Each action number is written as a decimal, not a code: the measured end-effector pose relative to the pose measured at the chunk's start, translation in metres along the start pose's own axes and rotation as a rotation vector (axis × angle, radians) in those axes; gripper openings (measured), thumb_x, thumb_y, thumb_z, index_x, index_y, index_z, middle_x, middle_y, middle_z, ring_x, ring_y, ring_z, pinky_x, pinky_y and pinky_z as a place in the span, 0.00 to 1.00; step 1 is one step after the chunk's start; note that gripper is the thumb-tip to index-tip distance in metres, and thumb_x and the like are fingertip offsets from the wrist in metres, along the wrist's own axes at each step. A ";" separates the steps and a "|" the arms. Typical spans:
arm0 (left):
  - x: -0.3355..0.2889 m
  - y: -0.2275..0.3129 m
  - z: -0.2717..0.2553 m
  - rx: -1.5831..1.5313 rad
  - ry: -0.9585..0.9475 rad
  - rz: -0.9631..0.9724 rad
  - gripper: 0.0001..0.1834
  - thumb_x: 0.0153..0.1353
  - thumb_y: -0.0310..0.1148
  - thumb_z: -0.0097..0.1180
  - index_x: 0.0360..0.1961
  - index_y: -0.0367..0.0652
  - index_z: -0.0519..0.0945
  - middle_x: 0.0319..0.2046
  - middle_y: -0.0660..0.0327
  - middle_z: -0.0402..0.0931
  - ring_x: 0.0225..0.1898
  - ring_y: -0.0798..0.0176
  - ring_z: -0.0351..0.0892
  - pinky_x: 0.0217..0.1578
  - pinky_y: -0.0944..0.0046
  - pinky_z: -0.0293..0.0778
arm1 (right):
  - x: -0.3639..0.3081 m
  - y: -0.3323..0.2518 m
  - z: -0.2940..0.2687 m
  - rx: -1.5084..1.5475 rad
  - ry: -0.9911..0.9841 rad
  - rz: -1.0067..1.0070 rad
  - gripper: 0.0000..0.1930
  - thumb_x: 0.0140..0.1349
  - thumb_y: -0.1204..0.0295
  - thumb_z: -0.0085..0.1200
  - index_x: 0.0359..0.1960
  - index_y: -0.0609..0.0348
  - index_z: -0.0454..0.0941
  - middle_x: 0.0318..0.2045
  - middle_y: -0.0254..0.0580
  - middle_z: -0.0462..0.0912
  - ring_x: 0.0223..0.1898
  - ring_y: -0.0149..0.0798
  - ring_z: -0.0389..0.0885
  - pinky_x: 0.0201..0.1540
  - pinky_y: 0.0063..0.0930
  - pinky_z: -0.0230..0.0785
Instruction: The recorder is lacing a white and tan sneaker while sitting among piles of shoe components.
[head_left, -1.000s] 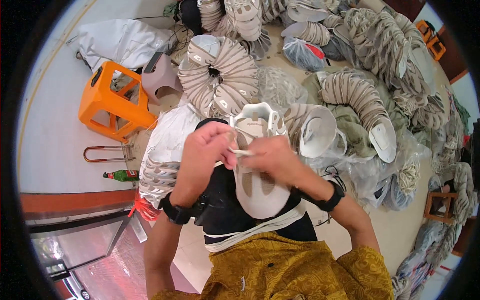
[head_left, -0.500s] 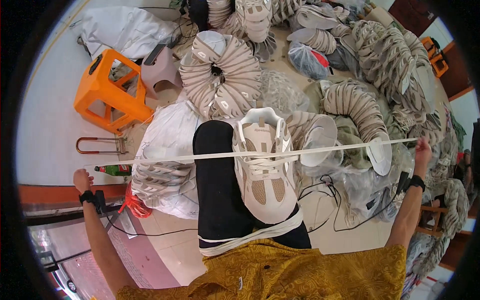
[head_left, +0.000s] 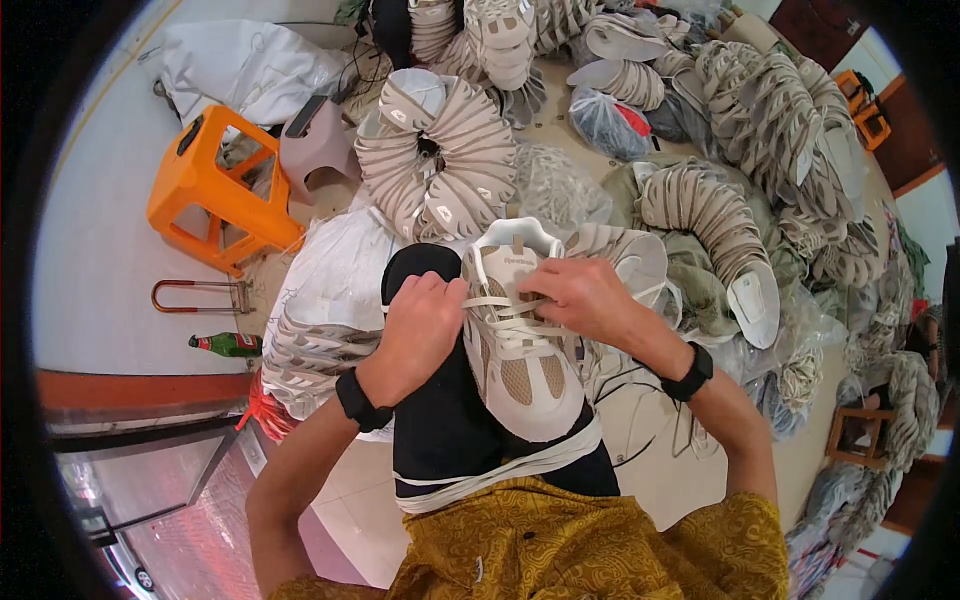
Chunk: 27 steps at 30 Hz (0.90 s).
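Back at the shoe [head_left: 540,400] from wide apart, the left hand [head_left: 422,325] pinches the lace [head_left: 487,301], grip of the right hand [head_left: 592,298] unclear; lacing apparently resumes.

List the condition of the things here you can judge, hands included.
Shoe: partly laced, untied
Lace: criss-crossed over the shoe, one length reaching the left hand
Left hand: fingers curled, apparently pinching the lace
Right hand: fingers bent at the shoe; grip unclear
Black wristband: fastened
Ring of shoe uppers: nested, curled round
White sheeting: crumpled
Green bottle: upright or lying, unclear
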<state>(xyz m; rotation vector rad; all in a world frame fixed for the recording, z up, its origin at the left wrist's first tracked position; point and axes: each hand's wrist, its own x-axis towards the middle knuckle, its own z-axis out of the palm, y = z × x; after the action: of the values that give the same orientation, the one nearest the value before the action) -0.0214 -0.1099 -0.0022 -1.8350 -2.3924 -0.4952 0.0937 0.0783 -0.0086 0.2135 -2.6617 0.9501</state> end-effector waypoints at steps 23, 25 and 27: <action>0.002 -0.021 -0.039 -0.130 0.163 0.041 0.10 0.44 0.26 0.57 0.31 0.40 0.76 0.26 0.58 0.73 0.32 0.54 0.71 0.33 0.60 0.68 | -0.021 0.019 0.001 0.133 0.220 -0.059 0.10 0.36 0.79 0.56 0.25 0.57 0.77 0.20 0.35 0.75 0.23 0.37 0.73 0.23 0.25 0.66; 0.007 -0.003 -0.027 -0.189 0.168 0.105 0.09 0.44 0.25 0.56 0.31 0.40 0.76 0.25 0.58 0.72 0.31 0.55 0.71 0.31 0.61 0.68 | -0.017 0.011 0.005 0.032 0.199 -0.127 0.11 0.35 0.78 0.57 0.26 0.56 0.77 0.20 0.34 0.75 0.23 0.38 0.73 0.23 0.27 0.66; 0.011 0.009 -0.017 -0.225 0.150 0.135 0.09 0.44 0.24 0.55 0.31 0.40 0.75 0.25 0.58 0.71 0.29 0.55 0.70 0.30 0.61 0.68 | -0.013 0.005 0.005 -0.061 0.151 -0.188 0.12 0.35 0.78 0.57 0.27 0.55 0.77 0.20 0.33 0.75 0.23 0.38 0.73 0.24 0.28 0.66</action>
<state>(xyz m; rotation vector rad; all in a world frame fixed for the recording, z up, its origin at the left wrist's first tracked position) -0.0184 -0.1033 0.0185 -1.9505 -2.1740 -0.8849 0.1039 0.0797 -0.0199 0.3563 -2.4775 0.7918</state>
